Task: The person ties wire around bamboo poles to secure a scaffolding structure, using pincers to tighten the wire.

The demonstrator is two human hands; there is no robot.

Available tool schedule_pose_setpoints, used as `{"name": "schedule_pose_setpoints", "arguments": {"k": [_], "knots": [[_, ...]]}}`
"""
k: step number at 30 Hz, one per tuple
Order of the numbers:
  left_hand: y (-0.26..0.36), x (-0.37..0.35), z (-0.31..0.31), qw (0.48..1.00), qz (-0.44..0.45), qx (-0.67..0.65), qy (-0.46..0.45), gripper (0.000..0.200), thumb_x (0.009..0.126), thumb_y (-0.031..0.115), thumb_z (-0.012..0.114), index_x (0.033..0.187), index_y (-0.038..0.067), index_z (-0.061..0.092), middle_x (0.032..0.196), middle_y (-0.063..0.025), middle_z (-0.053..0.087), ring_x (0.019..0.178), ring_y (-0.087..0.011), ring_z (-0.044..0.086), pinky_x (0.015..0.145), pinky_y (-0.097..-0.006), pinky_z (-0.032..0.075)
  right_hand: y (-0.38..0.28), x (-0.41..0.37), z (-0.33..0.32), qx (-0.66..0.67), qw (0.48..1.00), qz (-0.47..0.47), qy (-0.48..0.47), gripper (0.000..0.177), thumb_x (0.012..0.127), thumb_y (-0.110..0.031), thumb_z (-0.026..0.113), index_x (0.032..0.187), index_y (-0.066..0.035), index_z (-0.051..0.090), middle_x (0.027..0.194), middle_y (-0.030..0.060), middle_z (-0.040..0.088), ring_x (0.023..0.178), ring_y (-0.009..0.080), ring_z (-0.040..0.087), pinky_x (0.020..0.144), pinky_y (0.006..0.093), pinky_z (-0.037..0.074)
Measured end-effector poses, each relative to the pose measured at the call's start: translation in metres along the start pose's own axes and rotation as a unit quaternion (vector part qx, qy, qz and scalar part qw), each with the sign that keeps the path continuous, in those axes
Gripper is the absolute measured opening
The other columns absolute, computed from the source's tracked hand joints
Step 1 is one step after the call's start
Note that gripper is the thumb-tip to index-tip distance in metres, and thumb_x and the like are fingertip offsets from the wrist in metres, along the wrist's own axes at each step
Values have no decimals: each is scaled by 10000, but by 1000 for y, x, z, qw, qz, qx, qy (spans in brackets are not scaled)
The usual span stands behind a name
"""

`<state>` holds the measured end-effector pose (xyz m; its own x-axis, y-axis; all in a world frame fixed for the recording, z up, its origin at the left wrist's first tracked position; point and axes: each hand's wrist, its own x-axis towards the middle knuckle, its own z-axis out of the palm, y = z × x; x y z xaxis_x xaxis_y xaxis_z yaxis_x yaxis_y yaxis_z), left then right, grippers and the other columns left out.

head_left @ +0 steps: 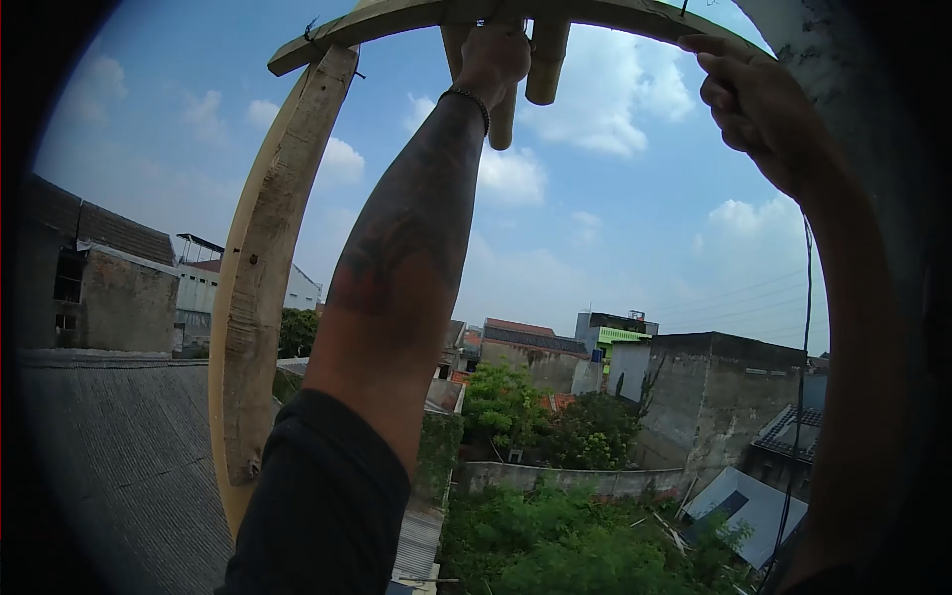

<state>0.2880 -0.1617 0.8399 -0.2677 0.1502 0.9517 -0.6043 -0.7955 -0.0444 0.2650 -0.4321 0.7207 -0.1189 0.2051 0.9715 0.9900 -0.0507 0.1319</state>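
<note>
A wooden beam [397,22] crosses the top of the view, looking curved. Just beneath it my left hand [493,59] is raised, fingers closed; whatever they grip is hidden. Around that hand hang rounded wooden poles, one pole [547,64] to its right and another pole end [503,124] below it. My right hand [739,99] is up at the beam's right part, its fingers curled and the index finger near the wood. Anything inside that hand cannot be made out. A thin dark nail or wire [684,8] sticks up from the beam nearby.
An upright timber post [268,258] stands at left under the beam. A dark cord [801,397] hangs at right beside a concrete wall [813,40]. Far below lie a corrugated roof [109,466], green bushes [565,535] and houses [714,397].
</note>
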Motion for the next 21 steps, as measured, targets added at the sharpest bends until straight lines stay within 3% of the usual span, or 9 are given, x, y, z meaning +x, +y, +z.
{"name": "schedule_pose_setpoints", "arguments": {"k": [1,4,7,8,10,12,16,19,21], "knots": [[11,-8,-11,1000,-16,-12,-13,250,857,171,533,1044,68,664,1023,-180,655,964,-271,644,855,-393,520,-5,-2,11,-7,1000,4,15,365,997,-185,398,1323,-27,448,589,-33,422,397,6,288,339,158,232],[29,-20,-33,995,-53,-59,-62,208,864,143,515,938,76,698,917,-135,683,841,-233,677,765,-372,552,-13,-2,41,-153,986,11,58,359,972,-199,368,1180,-5,586,721,83,572,517,89,491,524,261,472],[4,-2,-20,994,-10,-70,-85,192,878,107,508,936,41,680,856,-111,683,766,-189,681,699,-337,562,-6,4,92,-238,956,-116,127,366,961,-227,371,1074,-19,649,677,72,545,589,152,536,672,360,467],[-6,10,-15,995,21,-8,-98,190,885,96,504,944,27,672,844,-103,683,749,-174,680,671,-323,564,-11,4,105,-219,961,-102,136,353,964,-239,388,1102,-43,648,555,-8,455,528,88,459,643,328,430],[11,1,-24,993,-12,-33,-117,199,906,103,488,963,7,653,810,-87,666,744,-150,665,660,-315,541,-25,1,115,-174,971,-87,138,360,965,-246,386,1079,-36,656,560,8,487,530,98,481,626,314,431],[35,-22,-33,960,-144,-207,-124,226,932,137,464,987,-5,632,764,-70,635,770,-133,638,695,-324,491,-30,-1,122,-151,972,-84,156,360,966,-245,387,1074,-34,657,557,11,490,526,100,485,622,315,433],[49,-35,-42,941,-157,-255,-160,251,937,159,440,975,-18,613,747,-87,631,792,-145,638,724,-320,466,-8,-7,134,-147,970,-83,177,337,977,-217,400,1049,0,648,575,65,549,536,137,543,610,337,452],[41,-20,-25,866,-226,-424,-137,271,934,94,360,1032,-72,550,901,-216,655,817,-294,676,856,-438,500,-2,-10,144,-118,979,-63,151,263,936,-141,403,967,37,594,758,225,649,783,370,662,721,460,490],[42,-16,-16,836,-203,-489,-145,278,929,81,332,1030,-74,538,920,-229,652,823,-313,672,854,-438,494,17,-6,155,-108,973,-94,178,239,921,-126,413,985,35,579,738,242,642,737,401,655,685,470,500]]}}
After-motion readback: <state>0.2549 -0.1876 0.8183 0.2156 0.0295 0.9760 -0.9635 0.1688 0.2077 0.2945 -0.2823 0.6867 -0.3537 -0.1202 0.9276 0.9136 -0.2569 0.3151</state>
